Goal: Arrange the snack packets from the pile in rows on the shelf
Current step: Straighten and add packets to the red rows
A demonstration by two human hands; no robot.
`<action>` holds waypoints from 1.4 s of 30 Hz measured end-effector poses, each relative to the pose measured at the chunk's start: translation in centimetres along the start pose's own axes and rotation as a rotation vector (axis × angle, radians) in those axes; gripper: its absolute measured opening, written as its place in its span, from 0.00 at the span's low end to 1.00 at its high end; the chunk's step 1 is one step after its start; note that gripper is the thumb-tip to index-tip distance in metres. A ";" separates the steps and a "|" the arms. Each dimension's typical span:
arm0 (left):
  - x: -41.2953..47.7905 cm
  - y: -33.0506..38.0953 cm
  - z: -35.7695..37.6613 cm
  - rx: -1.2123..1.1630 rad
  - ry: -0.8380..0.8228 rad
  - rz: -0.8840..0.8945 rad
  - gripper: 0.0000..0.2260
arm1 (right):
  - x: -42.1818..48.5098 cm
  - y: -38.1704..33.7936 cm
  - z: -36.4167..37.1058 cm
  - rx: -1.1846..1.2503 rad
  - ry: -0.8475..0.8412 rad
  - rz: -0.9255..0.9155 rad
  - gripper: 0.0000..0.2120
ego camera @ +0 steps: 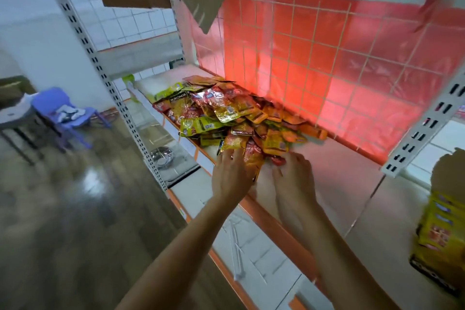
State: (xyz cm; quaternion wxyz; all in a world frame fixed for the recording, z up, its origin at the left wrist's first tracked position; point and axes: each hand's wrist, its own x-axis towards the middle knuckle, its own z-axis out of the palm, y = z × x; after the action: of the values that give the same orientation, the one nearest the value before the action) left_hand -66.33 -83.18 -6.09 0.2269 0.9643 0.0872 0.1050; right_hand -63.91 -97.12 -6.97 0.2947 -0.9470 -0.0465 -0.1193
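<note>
Hands at the pile (226, 113) on the shelf (339, 184)
Grips: left hand (230, 173) round yellow packet (253, 165), right hand (292, 171) pinching red packet (276, 160).

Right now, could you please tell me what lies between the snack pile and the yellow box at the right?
Only bare shelf lies between the pile and the yellow box, seen in the head view.

The fingertips of the right hand (293, 173) sink into the pile of snack packets (226, 113), and the left hand (230, 176) covers part of one packet (252, 158), so we cannot tell if either hand grips. The yellow box (437, 239) is cut by the right edge, and we see the blue chair (63, 111) only blurred.
</note>
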 end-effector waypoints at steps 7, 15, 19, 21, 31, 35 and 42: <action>5.7 -1.5 -0.4 -0.015 0.037 0.025 0.21 | 4.4 -1.6 2.6 0.064 0.003 -0.020 0.12; 14.3 -3.7 -2.8 -0.041 0.160 0.071 0.20 | 12.7 -6.9 5.4 0.081 0.089 -0.030 0.17; 17.5 -4.5 -3.6 0.015 0.129 -0.017 0.28 | 17.1 -9.6 6.8 0.101 0.082 0.008 0.18; 18.5 -5.0 -3.5 0.059 0.066 -0.039 0.31 | 18.5 -10.3 7.7 0.112 0.070 0.026 0.19; 19.9 -6.6 -3.1 0.010 -0.078 0.012 0.38 | 19.6 -10.2 9.2 0.126 -0.074 0.192 0.22; 19.8 -7.2 -3.2 -0.030 -0.066 -0.001 0.40 | 18.5 -10.6 9.0 0.097 -0.022 0.212 0.21; 19.1 -8.2 -3.9 -0.226 0.008 0.121 0.35 | 16.0 -10.9 7.7 0.101 0.064 0.233 0.15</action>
State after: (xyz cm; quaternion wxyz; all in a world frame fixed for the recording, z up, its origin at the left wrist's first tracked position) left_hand -49.84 -70.15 -3.32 0.3269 0.9357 0.0173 0.1315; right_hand -48.67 -83.55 -3.12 0.3552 -0.9256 0.0673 -0.1119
